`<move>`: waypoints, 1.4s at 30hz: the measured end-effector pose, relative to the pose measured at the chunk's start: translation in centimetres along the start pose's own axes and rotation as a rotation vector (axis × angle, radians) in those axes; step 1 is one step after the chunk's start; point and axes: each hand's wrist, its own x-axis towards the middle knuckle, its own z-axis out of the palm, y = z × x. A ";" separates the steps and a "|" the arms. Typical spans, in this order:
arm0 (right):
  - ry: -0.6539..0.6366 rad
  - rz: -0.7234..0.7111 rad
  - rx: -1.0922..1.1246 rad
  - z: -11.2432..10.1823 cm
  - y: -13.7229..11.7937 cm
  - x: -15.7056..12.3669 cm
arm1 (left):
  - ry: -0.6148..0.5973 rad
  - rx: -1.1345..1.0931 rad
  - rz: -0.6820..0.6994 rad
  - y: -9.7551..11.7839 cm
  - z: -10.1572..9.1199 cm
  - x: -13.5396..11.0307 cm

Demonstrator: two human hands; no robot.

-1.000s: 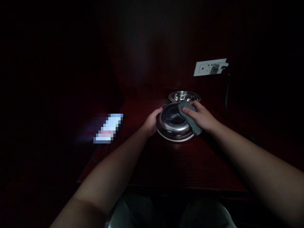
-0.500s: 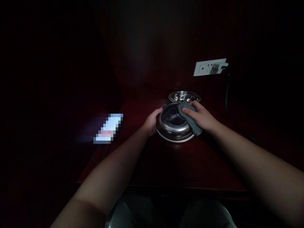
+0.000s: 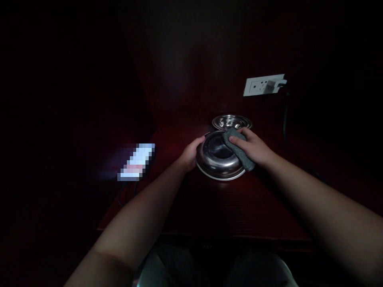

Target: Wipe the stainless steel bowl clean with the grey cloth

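Observation:
A shiny metal bowl (image 3: pixel 220 159) is held over the table with its underside turned up toward me. My left hand (image 3: pixel 190 153) grips its left rim, thumb on top and the other fingers hidden beneath. On the right side of the bowl lies a folded grey-green cloth (image 3: pixel 239 149), pressed against the metal. My right hand (image 3: pixel 255 145) is closed around this cloth at the bowl's right edge, its thumb over the fabric. Just behind, more metal bowls or dishes (image 3: pixel 231 120) sit face up on the table, apparently stacked.
The dark red wooden table (image 3: pixel 227 211) meets a wall behind. At left lies a lit phone (image 3: pixel 137 161), its screen blurred out, with a cable near it. A white wall socket (image 3: pixel 263 85) holds a plug, and a dark cord (image 3: pixel 285 119) hangs down at right.
Almost nothing differs. The bowl's near edge sits very slightly lower in view; both hands keep their holds on the bowl and the cloth.

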 end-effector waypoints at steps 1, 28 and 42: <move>-0.002 -0.002 0.007 0.0 0.0 0.0 | 0.002 -0.001 0.003 0.0 0.1 0.0; 0.121 -0.048 0.062 -0.2 0.2 0.5 | -0.101 -0.010 0.191 -1.0 -1.0 0.3; 0.104 -0.061 0.052 -0.1 0.0 0.3 | -0.087 0.121 0.265 -0.7 -0.4 0.2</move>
